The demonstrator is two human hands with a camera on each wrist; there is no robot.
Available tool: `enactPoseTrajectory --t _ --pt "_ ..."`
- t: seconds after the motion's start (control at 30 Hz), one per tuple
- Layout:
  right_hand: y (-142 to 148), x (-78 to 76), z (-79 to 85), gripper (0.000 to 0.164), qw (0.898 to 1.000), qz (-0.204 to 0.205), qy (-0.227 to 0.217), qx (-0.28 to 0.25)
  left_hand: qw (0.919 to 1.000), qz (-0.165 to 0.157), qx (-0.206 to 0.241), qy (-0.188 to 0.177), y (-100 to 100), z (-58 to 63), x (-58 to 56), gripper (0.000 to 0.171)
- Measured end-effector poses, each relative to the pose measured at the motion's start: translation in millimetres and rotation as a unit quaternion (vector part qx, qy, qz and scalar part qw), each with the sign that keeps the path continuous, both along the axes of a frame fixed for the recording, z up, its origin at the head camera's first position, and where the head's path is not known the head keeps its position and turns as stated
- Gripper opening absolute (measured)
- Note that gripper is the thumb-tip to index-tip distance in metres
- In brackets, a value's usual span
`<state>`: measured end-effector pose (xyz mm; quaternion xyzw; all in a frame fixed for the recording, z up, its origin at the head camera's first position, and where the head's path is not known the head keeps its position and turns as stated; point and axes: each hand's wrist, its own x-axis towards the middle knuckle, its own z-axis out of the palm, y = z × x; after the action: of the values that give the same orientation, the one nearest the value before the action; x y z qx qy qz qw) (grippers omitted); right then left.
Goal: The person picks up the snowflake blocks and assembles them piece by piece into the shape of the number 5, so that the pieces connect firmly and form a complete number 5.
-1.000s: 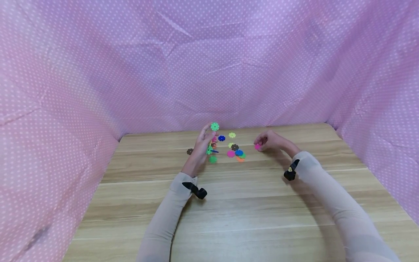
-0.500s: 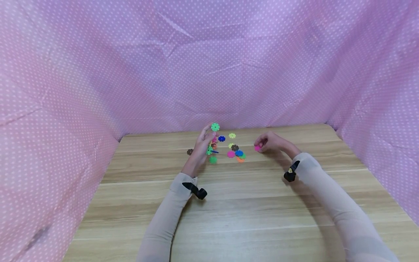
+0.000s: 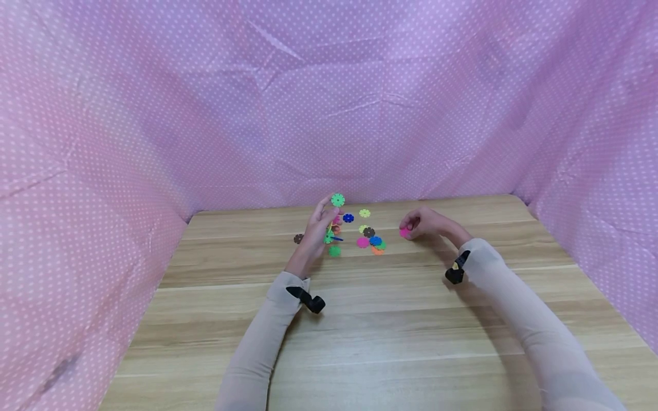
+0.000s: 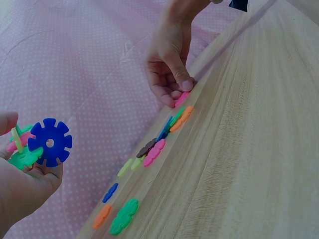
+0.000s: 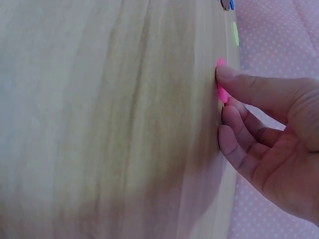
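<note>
My left hand (image 3: 313, 231) holds up a small cluster of slotted plastic snowflake discs joined together. A green disc (image 3: 337, 200) tops the cluster in the head view; the left wrist view shows a dark blue disc (image 4: 59, 142) on its side, with green, pink and yellow ones partly hidden by the hand. Over at the right, my right hand (image 3: 425, 221) pinches a pink snowflake disc (image 5: 222, 93) at the tabletop. The thumb lies on that disc, and the other fingers curl beside it.
Between the hands several loose discs lie on the wooden table (image 3: 329, 342): a pink one (image 3: 362, 242), a blue one (image 3: 376, 241) overlapping green and orange, and a yellow one (image 3: 365, 213). A brown disc (image 3: 299, 238) lies left of the left hand. Pink dotted cloth (image 3: 329, 114) surrounds the table.
</note>
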<state>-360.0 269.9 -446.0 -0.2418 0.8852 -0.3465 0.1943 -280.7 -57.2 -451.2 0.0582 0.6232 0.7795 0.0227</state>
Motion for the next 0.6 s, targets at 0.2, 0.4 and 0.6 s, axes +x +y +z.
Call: enactPoseTrajectory --t 0.2,0.4,0.6 --pt "0.1 1.1 3.4 0.029 1.000 0.003 -0.015 0.000 1.0000 0.001 0.000 -0.002 -0.1 0.5 0.3 0.049" --pt "0.3 3.2 3.8 0.031 0.999 0.010 -0.025 -0.023 1.0000 -0.001 0.003 0.001 0.3 0.5 -0.2 0.046" --pt "1.1 4.7 -0.9 0.027 0.998 0.001 -0.035 -0.046 0.9999 -0.007 0.007 0.006 -0.2 -1.2 -1.2 0.046"
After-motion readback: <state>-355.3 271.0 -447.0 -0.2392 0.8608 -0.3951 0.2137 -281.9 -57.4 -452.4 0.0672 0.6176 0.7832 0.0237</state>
